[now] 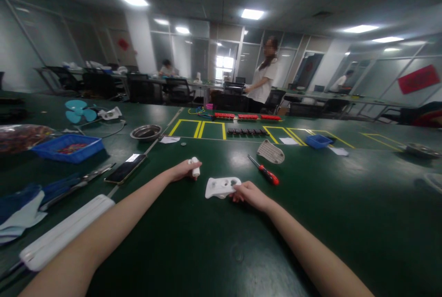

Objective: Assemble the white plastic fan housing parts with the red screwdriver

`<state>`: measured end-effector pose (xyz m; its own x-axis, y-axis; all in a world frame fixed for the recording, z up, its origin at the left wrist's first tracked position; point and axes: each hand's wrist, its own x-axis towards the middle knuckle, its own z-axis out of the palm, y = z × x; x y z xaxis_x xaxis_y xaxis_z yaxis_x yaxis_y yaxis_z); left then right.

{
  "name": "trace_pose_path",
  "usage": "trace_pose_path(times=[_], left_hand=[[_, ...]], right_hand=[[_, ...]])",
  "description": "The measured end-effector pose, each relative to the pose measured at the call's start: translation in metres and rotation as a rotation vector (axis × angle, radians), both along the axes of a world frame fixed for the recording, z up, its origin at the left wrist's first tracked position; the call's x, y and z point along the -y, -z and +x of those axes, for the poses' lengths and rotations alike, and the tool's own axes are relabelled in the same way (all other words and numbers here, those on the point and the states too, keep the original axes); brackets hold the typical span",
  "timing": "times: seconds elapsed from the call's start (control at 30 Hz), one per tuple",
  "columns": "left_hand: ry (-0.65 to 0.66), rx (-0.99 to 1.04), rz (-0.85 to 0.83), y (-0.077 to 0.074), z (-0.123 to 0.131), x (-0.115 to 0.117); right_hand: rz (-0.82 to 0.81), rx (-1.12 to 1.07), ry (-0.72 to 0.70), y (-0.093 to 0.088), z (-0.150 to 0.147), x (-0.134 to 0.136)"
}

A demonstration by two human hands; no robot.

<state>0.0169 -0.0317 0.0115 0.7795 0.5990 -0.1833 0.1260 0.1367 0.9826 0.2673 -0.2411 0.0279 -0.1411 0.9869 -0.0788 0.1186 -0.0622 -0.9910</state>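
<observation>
My left hand (184, 169) is closed around a small white cylindrical part (195, 167), held a little above the green table. In my right hand (250, 194) is a flat white plastic panel (221, 187) with round holes, gripped at its right end between thumb and fingers. A short gap separates the two white pieces. Beyond my right hand lies a red-and-black screwdriver (265, 171), its shaft pointing away to the left. Behind it rests a beige perforated plastic plate (271, 152).
To the left are a phone (126, 168), a white power strip (69, 230), tweezers, a blue tray (71, 148), a metal bowl (146, 132) and blue fan blades (80, 112). Farther back stand red racks (247, 117), a black rack (247, 132) and a small blue tray (318, 141). A person stands beyond the table.
</observation>
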Motion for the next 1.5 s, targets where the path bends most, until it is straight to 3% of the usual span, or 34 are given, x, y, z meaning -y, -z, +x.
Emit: trace_pose_path(times=[0.27, 0.43, 0.57, 1.03, 1.4, 1.5], left_hand=[[-0.005, 0.107, -0.025, 0.001, -0.002, -0.003], [-0.065, 0.311, -0.22, 0.005, -0.005, -0.009], [-0.109, 0.321, -0.274, 0.006, -0.004, -0.012], [-0.226, 0.129, 0.149, 0.007, 0.012, 0.007], [-0.169, 0.088, 0.256, 0.001, 0.009, 0.013], [-0.207, 0.13, 0.246, 0.001, 0.01, 0.017]], right_hand=[[-0.002, 0.056, -0.001, 0.004, 0.002, 0.0], [-0.001, 0.065, -0.015, 0.003, 0.002, -0.001], [-0.012, 0.047, 0.002, -0.001, -0.001, 0.001], [-0.083, -0.051, 0.103, 0.0, 0.0, 0.0], [-0.101, -0.085, 0.095, 0.007, 0.002, -0.002], [-0.085, -0.098, 0.094, 0.009, 0.003, -0.003]])
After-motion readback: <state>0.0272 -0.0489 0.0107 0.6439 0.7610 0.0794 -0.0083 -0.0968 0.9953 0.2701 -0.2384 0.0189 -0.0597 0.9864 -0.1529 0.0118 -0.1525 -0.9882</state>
